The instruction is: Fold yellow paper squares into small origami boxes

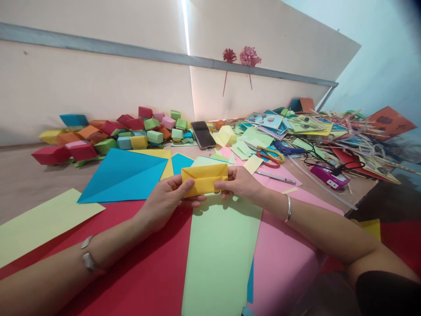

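In the lower centre we have a pale-green rectangular paper sheet [222, 254]; over it, mid-frame, our left hand [167, 197] and right hand [242, 183] close, pinching opposite ends of a folded yellow paper rectangle [204, 179]. Beyond, left of centre, sit multicoloured folded-paper boxes [135, 124].

1. A paper-craft workspace; whether in a home or a studio, I cannot tell.
2. Large coloured sheets [223, 259] spread across the table's [19, 175] near side.
3. Folded paper blocks [82, 151] pile along its back edge, left of centre.
4. Scissors [271, 158] and paper scraps [243, 150] lie toward the right edge.
5. Crafted flowers [250, 57] decorate the wall rail [131, 52] behind.
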`<state>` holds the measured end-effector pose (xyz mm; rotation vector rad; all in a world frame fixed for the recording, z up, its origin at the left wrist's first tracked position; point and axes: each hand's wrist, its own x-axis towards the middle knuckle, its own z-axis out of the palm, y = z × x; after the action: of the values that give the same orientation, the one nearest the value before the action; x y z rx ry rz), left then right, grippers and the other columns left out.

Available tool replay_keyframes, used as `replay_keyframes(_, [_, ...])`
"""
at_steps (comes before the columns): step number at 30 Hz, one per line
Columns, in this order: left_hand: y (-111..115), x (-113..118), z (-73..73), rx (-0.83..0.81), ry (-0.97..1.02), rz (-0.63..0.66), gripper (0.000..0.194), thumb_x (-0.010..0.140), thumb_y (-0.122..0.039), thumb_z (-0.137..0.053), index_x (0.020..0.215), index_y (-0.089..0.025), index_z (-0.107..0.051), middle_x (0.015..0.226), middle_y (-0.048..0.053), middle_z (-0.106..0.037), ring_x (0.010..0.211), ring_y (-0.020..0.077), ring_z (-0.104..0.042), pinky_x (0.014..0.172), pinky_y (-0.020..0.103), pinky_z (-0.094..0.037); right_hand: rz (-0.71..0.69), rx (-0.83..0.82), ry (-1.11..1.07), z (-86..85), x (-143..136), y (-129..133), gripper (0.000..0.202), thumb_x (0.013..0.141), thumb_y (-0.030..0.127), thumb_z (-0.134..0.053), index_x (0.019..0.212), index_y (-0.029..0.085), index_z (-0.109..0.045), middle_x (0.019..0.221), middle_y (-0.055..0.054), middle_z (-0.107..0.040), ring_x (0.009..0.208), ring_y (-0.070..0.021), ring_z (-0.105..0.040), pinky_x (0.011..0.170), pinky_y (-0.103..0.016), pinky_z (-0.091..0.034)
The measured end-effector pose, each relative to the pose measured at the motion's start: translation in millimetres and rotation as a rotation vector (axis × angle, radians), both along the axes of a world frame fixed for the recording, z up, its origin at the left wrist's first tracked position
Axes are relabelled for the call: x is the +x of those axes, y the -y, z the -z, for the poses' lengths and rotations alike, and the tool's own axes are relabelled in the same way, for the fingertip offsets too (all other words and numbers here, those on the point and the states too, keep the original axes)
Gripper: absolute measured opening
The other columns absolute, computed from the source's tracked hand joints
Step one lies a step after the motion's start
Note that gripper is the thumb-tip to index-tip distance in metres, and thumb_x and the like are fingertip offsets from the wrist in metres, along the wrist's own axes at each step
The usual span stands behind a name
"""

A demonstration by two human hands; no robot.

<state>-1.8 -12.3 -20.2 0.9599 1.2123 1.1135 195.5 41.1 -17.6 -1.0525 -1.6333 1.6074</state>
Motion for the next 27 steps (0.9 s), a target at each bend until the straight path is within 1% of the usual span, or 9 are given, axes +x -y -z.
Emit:
replay_keyframes(4, [2,3,-1.9,-0.044,-0.028,0.030,0.029,0.066,-0.027,-0.086,0.088,-0.014,-0.072,0.075,0.006,-0.078,0.065,0.0202,-0.074,0.054,0.023,-0.061,0.005,0.080,0.002,0.8,0,1,0.016,0.070,0.020,-0.074,0.084,0.013,-0.069,0.066,0.001,-0.068,0.046,-0.0061,-0.060,0.042,-0.015,-0.039])
replay_keyframes(8, [2,2,-1.6,0.017,-0.066,0.030,0.038,0.056,-0.033,-0.091,0.085,-0.016,-0.074,0.075,0.005,-0.078,0.067,0.0198,-0.074,0.058,0.024,-0.060,-0.003,0.120,-0.021,0.8,0,2,0.023,0.067,0.021,-0.076,0.088,0.014,-0.069,0.068,0.001,-0.069,0.050,-0.0071,-0.061,0.046,-0.016,-0.040])
replay_keyframes(11, [1,-2,1.4,0.039,-0.117,0.046,0.041,0.055,-0.040,-0.091,0.084,-0.016,-0.073,0.071,0.006,-0.077,0.060,0.0185,-0.071,0.052,0.024,-0.056,-0.006,0.126,-0.024,0.4,1,1,0.027,0.066,0.021,-0.077,0.091,0.014,-0.067,0.066,0.002,-0.068,0.051,-0.0072,-0.061,0.047,-0.016,-0.041])
replay_keyframes(14, [0,-7,5.5,0.013,-0.138,0.045,0.046,0.057,-0.045,-0.089,0.087,-0.014,-0.072,0.070,0.008,-0.077,0.055,0.0173,-0.068,0.048,0.024,-0.054,-0.001,0.098,-0.043,0.3,3,-3,0.029,0.064,0.027,-0.081,0.084,0.014,-0.065,0.063,0.003,-0.067,0.049,-0.0074,-0.061,0.045,-0.016,-0.040])
replay_keyframes(16, [0,-8,6.8,-0.003,-0.120,0.036,0.048,0.058,-0.044,-0.089,0.091,-0.014,-0.071,0.073,0.009,-0.078,0.058,0.0188,-0.070,0.051,0.025,-0.056,0.007,0.074,-0.077,0.3,5,-8,0.033,0.061,0.033,-0.084,0.078,0.014,-0.062,0.062,0.002,-0.066,0.048,-0.0085,-0.062,0.044,-0.017,-0.040])
replay_keyframes(18, [0,-7,6.1,0.002,-0.087,0.016,0.046,0.059,-0.041,-0.089,0.092,-0.014,-0.071,0.076,0.010,-0.078,0.066,0.0216,-0.073,0.055,0.026,-0.058,0.025,0.079,-0.113,0.1,7,-11,0.037,0.060,0.037,-0.085,0.075,0.014,-0.060,0.061,0.002,-0.066,0.049,-0.0097,-0.064,0.044,-0.018,-0.042])
replay_keyframes(22, [-1,-4,1.1,0.049,0.008,0.017,0.038,0.063,-0.030,-0.088,0.092,-0.017,-0.069,0.081,0.007,-0.079,0.079,0.0238,-0.076,0.067,0.027,-0.062,0.146,0.158,-0.137,-1.1,7,-12,0.039,0.059,0.038,-0.085,0.076,0.016,-0.057,0.055,0.004,-0.064,0.048,-0.0098,-0.063,0.045,-0.018,-0.041])
replay_keyframes(24, [-2,-3,-0.7,0.081,0.044,0.027,0.040,0.065,-0.026,-0.087,0.098,-0.017,-0.067,0.090,0.007,-0.079,0.083,0.0241,-0.076,0.072,0.027,-0.063,0.207,0.202,-0.149,-1.4,6,-11,0.042,0.058,0.038,-0.085,0.077,0.018,-0.054,0.053,0.006,-0.063,0.047,-0.0103,-0.063,0.044,-0.018,-0.040])
replay_keyframes(27, [-3,-4,-0.8,0.105,0.074,0.043,0.050,0.064,-0.023,-0.086,0.108,-0.017,-0.062,0.105,0.009,-0.076,0.087,0.0257,-0.076,0.075,0.027,-0.063,0.229,0.239,-0.159,-1.0,5,-10,0.043,0.059,0.040,-0.084,0.076,0.019,-0.051,0.052,0.007,-0.062,0.046,-0.0108,-0.063,0.044,-0.018,-0.040])
